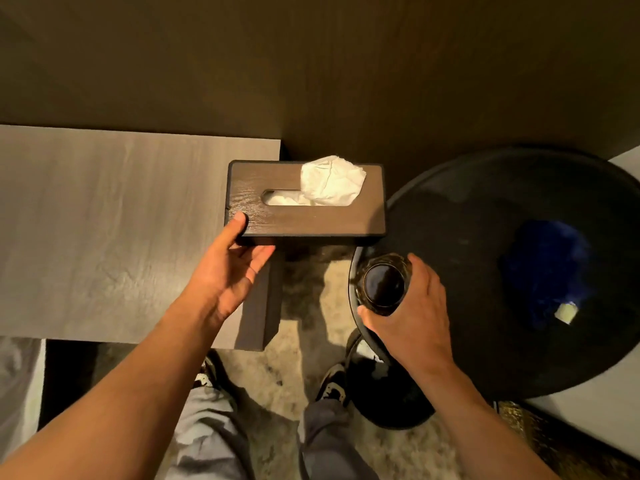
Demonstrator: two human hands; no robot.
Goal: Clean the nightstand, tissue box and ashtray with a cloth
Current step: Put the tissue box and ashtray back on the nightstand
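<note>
The right hand (412, 306) is curling its grip round the dark ashtray (382, 284) at the round worktop's (467, 216) 9 o'clock rim. The left hand (232, 268) is gripping the tissue box's (304, 202) near-left corner, carrying it between the nightstand (121, 220) and that worktop. Both want setting down level before reaching for the blue cloth (547, 275) at 3 o'clock.

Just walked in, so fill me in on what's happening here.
A person is handling two things at once. The left hand grips the corner of a wooden tissue box, held in the air between the grey nightstand and the round black table. The right hand holds the dark ashtray at the round table's near edge. A blue cloth lies on that table, untouched.
</note>
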